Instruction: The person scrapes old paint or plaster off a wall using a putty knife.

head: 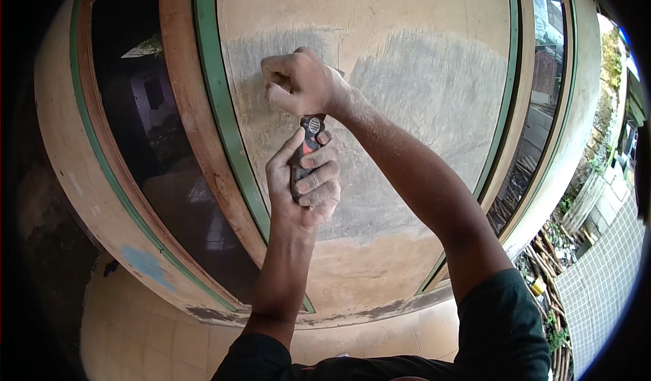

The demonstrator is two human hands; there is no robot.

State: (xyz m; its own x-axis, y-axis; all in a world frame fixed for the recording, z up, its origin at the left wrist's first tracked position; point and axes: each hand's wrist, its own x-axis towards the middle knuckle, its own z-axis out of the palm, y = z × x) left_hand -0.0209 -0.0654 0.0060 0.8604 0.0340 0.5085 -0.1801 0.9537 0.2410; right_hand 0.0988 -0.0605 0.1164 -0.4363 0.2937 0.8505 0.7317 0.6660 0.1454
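My left hand (307, 177) grips the black and red handle of a hand scraper (314, 125), held upright in front of the wall. My right hand (300, 83) is bent over at the wrist just above the handle, its fingers curled. It covers most of the scraper's blade, with only a dark corner showing beside the wrist. Whether the right fingers hold anything is hidden. Pale dust coats both hands and the right forearm. Behind them, the wall panel (427, 91) has a broad grey scraped patch bordered by cream paint.
Green and wooden frames hold a dark window pane (168, 177) on the left and a narrower glass pane (539, 91) on the right. Below lies a tiled floor (376, 338). Sticks and rubble (552, 264) lie at far right beside a paved strip (605, 274).
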